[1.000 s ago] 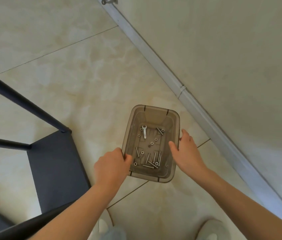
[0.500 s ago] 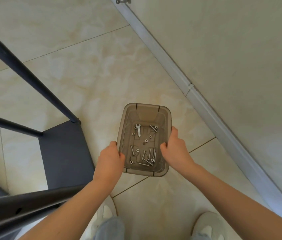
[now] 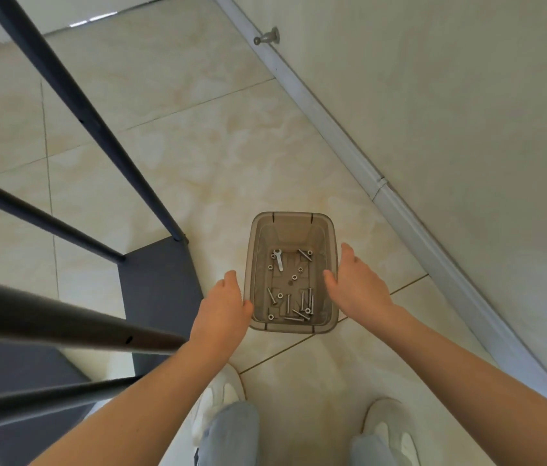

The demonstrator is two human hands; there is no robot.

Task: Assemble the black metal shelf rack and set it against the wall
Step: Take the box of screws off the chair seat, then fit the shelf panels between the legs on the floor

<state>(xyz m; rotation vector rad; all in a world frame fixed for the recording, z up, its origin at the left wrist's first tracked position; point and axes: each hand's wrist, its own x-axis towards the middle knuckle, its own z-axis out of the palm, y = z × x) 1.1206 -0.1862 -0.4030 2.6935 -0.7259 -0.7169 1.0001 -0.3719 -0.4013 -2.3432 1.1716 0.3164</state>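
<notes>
Black metal shelf rack (image 3: 161, 290), partly assembled: dark flat shelf panel on the floor at lower left, slim black tubular posts rising from its corner toward the camera, bolt holes visible on the nearest post. Not yet at the wall; well apart from the skirting.

Just beside the panel's right edge, translucent smoky-brown plastic tub (image 3: 292, 272), rectangular, set flat on the cream marble-pattern tiled floor (image 3: 171, 129). Inside: loose silver bolts (image 3: 299, 306) gathered toward the near end, scattered nuts, one small flat silver spanner (image 3: 278, 258) toward the far end. Judged kept together in the tub so that fasteners stay within reach of the joints and cannot roll off across the tiles.

Left hand (image 3: 221, 311) at the tub's near-left rim, fingers curled loosely, touching or almost touching the wall; no firm hold evident. Right hand (image 3: 357, 285) beside the right rim, fingers spread and relaxed, thumb over the rim, nothing held. Contact with the rim not certain on either side.

Room for moving: open tile beyond and left of the tub's far end. To the right, pale grey skirting rail (image 3: 349, 142) along the off-white wall (image 3: 467, 112), near the tub. Small metal door stop (image 3: 267, 38) mounted low on the wall at the far end. White shoes (image 3: 389, 428) close behind the tub's near edge. Posts crowd the left; judged a snag risk for the left forearm.
</notes>
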